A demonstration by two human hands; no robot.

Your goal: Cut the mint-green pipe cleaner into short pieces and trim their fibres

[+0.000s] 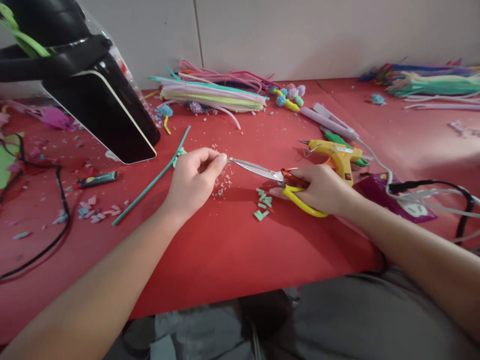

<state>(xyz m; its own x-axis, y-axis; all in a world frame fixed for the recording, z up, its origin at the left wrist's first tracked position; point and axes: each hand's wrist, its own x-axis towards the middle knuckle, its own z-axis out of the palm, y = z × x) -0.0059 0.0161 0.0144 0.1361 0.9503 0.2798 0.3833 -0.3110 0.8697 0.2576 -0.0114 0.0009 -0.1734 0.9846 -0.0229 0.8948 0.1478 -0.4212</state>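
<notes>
The scissors point(262, 171) are found lying low over the red counter point(232, 250), blades drawn together and pointed left. Their yellow and orange handles are gripped by the right hand point(322, 190), with the fingers closed through and around the loops.

The left hand point(195, 175) is set at the tip of the scissors. Its fingers are curled and the thumb and forefinger are pinched together just against the blade point. What is held in the pinch, if anything, is too small to be made out.

A green stem point(146, 187) is laid slantwise left of the scissors and passes behind the left hand; whether it is held cannot be told.

Green clippings point(263, 202) are scattered just below the scissors, and pale crumbs point(223, 185) are strewn under the blade tip.

A yellow glue gun point(335, 152) is seen just beyond the scissors' handles, behind the right hand. A purple tool point(330, 122) with a cord is noted farther back from the scissors.

A bundle of stems point(213, 95) is stacked well behind the scissors, near the wall, with pompoms point(290, 95) beside it. A black phone point(108, 110) is propped on a stand far left of the scissors, and a marker point(98, 178) is laid below it.
</notes>
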